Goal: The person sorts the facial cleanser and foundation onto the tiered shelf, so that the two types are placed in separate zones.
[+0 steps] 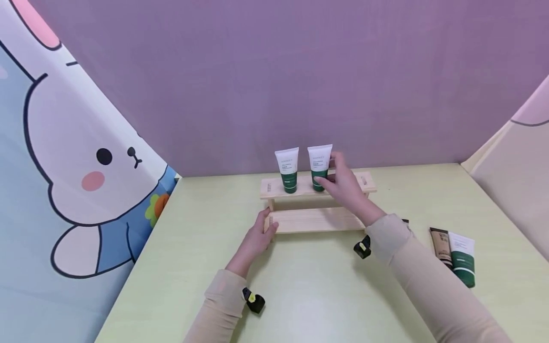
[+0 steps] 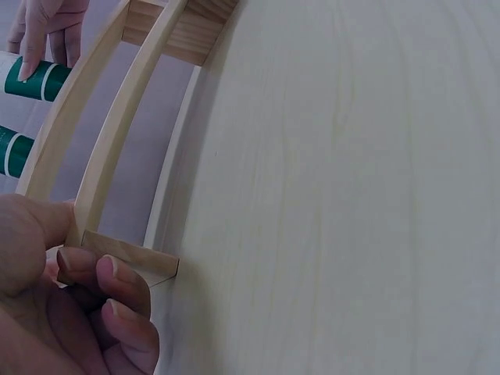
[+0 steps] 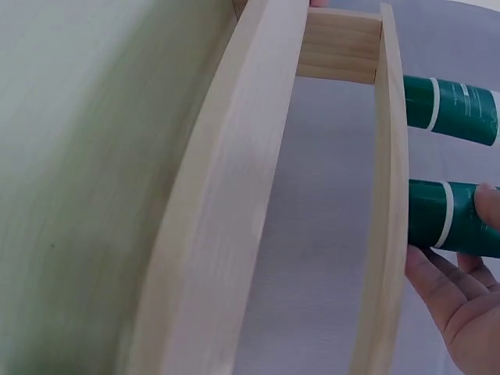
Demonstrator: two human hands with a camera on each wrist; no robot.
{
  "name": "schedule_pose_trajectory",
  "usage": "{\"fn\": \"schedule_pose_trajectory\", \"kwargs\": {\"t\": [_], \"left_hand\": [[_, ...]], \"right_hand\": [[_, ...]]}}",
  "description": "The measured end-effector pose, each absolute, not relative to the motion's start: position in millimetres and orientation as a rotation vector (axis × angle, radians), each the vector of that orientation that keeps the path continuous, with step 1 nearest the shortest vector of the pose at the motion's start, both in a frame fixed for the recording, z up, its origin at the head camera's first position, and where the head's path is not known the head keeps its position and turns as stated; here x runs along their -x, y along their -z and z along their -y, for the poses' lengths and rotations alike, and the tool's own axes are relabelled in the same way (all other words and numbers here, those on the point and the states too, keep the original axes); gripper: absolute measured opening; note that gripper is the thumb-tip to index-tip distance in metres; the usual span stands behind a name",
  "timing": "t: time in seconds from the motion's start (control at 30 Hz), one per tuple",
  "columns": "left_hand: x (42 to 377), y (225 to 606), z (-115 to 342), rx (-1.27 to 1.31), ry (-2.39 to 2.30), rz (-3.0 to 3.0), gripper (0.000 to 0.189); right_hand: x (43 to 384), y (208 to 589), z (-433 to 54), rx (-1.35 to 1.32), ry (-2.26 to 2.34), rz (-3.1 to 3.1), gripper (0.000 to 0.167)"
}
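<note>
A small two-tier wooden rack stands near the back of the table. My left hand grips the left end of its lower shelf, thumb on top; curled fingers show beside the end piece in the left wrist view. Two white-and-green squeeze tubes stand upright, caps down, on the upper shelf. The left tube is untouched. My right hand holds the right tube near its base, with the thumb in front. In the right wrist view, that tube's green end meets the shelf.
On the table at right lie a brown tube and another white-and-green tube, side by side. A dark end of something peeks out behind the right sleeve. A purple backdrop rises behind the rack.
</note>
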State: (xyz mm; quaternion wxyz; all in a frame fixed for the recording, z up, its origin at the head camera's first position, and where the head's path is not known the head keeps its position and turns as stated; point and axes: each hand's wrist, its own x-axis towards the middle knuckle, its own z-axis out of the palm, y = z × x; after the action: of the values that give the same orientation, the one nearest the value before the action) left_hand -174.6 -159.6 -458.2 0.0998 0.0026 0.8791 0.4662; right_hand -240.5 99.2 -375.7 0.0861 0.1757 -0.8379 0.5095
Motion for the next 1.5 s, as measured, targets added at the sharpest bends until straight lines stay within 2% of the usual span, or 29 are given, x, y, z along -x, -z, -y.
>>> {"fn": "schedule_pose_trajectory", "kwargs": {"t": [0.17,0.4,0.47,0.63,0.8,1.2,1.5], "left_hand": [[175.1,456.1,161.0,-0.006,-1.359,-2.638,0.056],[177.3,459.0,163.5,-0.015,-1.354,-2.636,0.056],[177.3,459.3,163.6,-0.013,-1.352,-2.635,0.057],[175.8,457.7,163.3,-0.006,-1.336,-2.654,0.057],[176.4,455.7,162.3,-0.051,-1.324,-2.667,0.057],[171.1,449.3,166.3,-0.092,-1.31,-2.671,0.057],[167.7,449.2,173.9,-0.045,-1.332,-2.661,0.058]], "right_hand": [[240.7,377.3,-98.9,-0.509,-1.511,2.543,0.059],[232.8,373.6,-110.9,-0.515,-1.588,2.547,0.067],[226.8,372.3,-119.7,-0.513,-1.595,2.546,0.063],[205.2,370.2,-149.7,-0.538,-1.448,2.592,0.047],[176.4,372.8,-191.4,-0.591,-1.19,2.606,0.037],[110.8,392.8,-288.1,-0.358,-0.886,2.754,0.041],[98.5,412.5,-323.5,-0.145,-0.666,3.005,0.044]]}}
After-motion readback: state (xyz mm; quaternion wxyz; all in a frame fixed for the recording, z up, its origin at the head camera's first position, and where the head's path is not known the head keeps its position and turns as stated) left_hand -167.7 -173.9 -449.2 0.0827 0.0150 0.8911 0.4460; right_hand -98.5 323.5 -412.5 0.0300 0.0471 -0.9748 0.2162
